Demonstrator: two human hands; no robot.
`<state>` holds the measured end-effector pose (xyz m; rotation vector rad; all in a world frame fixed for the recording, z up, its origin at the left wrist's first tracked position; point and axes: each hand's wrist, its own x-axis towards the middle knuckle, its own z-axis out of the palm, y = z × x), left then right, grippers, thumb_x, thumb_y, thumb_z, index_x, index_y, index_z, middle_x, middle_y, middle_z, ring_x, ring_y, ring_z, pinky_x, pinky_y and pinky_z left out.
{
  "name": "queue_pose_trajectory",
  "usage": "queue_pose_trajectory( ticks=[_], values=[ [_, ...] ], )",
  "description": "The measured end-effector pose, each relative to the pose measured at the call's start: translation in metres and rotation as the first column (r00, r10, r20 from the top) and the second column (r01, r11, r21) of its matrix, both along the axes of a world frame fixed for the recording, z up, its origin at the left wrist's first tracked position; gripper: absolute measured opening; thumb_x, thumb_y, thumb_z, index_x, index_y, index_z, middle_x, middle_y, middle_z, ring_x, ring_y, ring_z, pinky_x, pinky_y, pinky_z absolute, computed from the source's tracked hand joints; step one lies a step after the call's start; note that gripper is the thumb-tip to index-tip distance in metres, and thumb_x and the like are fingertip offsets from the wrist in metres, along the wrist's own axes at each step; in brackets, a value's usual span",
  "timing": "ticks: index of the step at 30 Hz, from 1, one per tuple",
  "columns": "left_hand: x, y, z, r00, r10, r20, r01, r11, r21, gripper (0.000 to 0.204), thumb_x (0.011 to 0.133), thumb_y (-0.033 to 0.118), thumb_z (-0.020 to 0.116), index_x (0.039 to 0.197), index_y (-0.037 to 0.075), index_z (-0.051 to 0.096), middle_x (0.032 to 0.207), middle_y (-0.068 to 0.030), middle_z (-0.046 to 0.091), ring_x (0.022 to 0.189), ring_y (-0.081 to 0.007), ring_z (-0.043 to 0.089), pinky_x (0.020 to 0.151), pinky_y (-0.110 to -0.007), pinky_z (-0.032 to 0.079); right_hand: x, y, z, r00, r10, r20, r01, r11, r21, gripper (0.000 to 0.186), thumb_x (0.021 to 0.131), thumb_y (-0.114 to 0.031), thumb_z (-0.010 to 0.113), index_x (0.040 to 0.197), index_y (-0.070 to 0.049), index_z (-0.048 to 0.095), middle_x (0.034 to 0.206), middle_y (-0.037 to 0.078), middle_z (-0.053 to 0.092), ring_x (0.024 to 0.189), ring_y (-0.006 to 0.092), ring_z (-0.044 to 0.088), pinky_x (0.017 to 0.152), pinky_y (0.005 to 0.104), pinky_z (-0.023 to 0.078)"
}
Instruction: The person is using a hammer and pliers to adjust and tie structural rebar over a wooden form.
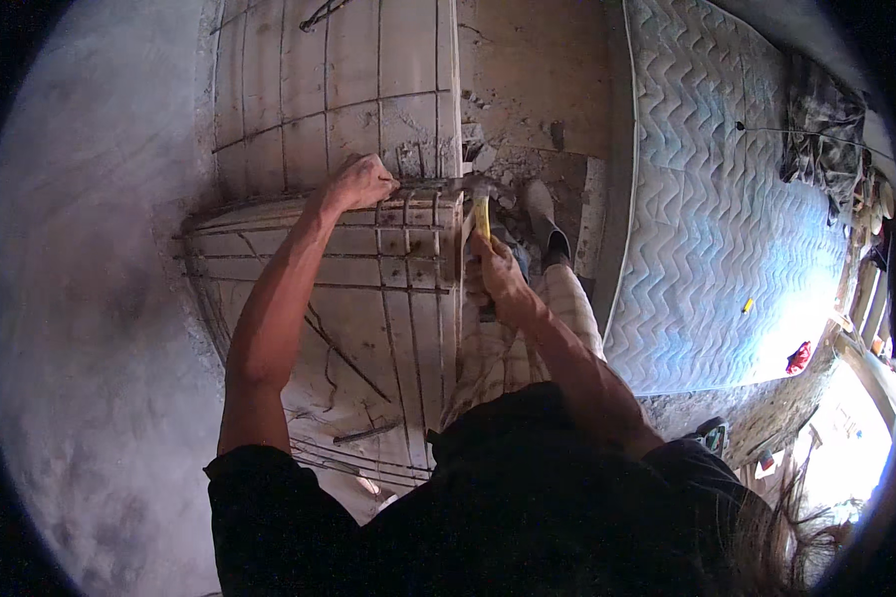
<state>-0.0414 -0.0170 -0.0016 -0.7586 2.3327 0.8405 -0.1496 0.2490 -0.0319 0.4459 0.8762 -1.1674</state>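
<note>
My right hand [498,274] is wrapped round the yellow handle of a hammer [482,216]. The hammer's head lies level with the top edge of a board form, at its right corner. To the left, my left hand [363,182] is closed in a pinch at that same edge, against the steel bars; whatever is between its fingers is too small to make out. Thin rusty reinforcing bars [408,242] cross in a grid over the wooden boards [348,294] below both hands.
Another bar grid lies over a panel [353,60] beyond my hands. Broken rubble [483,157] is on the floor by my boot [541,204]. At right stands a blue-white mattress [717,229]. A rough grey wall [90,279] fills the left. Loose bars [348,348] lie nearer me.
</note>
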Motion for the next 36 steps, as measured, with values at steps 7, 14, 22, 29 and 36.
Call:
queue_pose_trajectory(
  ticks=[7,14,22,29,36],
  values=[
    [0.005,0.000,0.008,0.988,0.096,-0.117,-0.082,0.990,0.117,0.021,0.081,0.013,0.053,0.071,-0.004,0.059,0.044,-0.0084,0.032,0.042,-0.0123,0.029,0.043,-0.037,0.034,-0.049,0.004,0.038,0.954,-0.155,-0.257,0.172,0.984,0.043,0.030,0.089,-0.042,0.046,0.075,-0.017,0.036,0.053,-0.006,0.027,0.040,0.0066,0.026,0.035,0.0229,0.023],
    [0.005,0.000,0.016,0.995,0.089,0.040,-0.089,0.996,-0.002,0.023,0.077,0.025,0.061,0.079,0.002,0.066,0.062,-0.0201,0.057,0.057,-0.0286,0.059,0.057,-0.041,0.045,-0.053,0.018,0.039,0.920,-0.127,-0.371,0.189,0.972,0.137,0.028,0.089,-0.039,0.047,0.075,-0.017,0.038,0.052,-0.006,0.027,0.040,0.0071,0.027,0.035,0.0231,0.023],
    [0.006,-0.003,0.006,0.996,0.046,-0.079,-0.040,0.996,0.080,0.039,0.085,0.025,0.057,0.064,-0.007,0.054,0.045,-0.0113,0.035,0.045,-0.0189,0.032,0.047,-0.040,0.033,-0.043,-0.008,0.065,0.976,0.041,-0.215,-0.018,0.994,0.109,0.022,0.090,-0.033,0.045,0.079,-0.015,0.042,0.055,-0.004,0.035,0.041,0.0083,0.031,0.035,0.0254,0.025],
    [0.009,0.002,0.002,0.994,0.099,-0.033,-0.098,0.994,0.043,0.034,0.084,0.027,0.058,0.072,-0.005,0.060,0.049,-0.0159,0.045,0.047,-0.0226,0.043,0.052,-0.043,0.037,-0.057,-0.006,0.051,0.925,0.069,-0.375,-0.022,0.992,0.127,0.025,0.090,-0.037,0.042,0.077,-0.015,0.041,0.052,-0.005,0.031,0.041,0.0075,0.030,0.038,0.0230,0.025],
    [-0.008,-0.002,0.028,0.985,0.126,0.121,-0.135,0.989,0.063,0.020,0.078,0.024,0.059,0.081,0.005,0.067,0.078,-0.0160,0.063,0.076,-0.0327,0.061,0.069,-0.040,0.048,-0.098,0.014,0.036,0.677,0.145,-0.722,0.032,0.974,0.225,0.033,0.088,-0.035,0.046,0.068,-0.009,0.045,0.049,0.000,0.039,0.037,0.0113,0.040,0.035,0.0269,0.036]
  ],
)
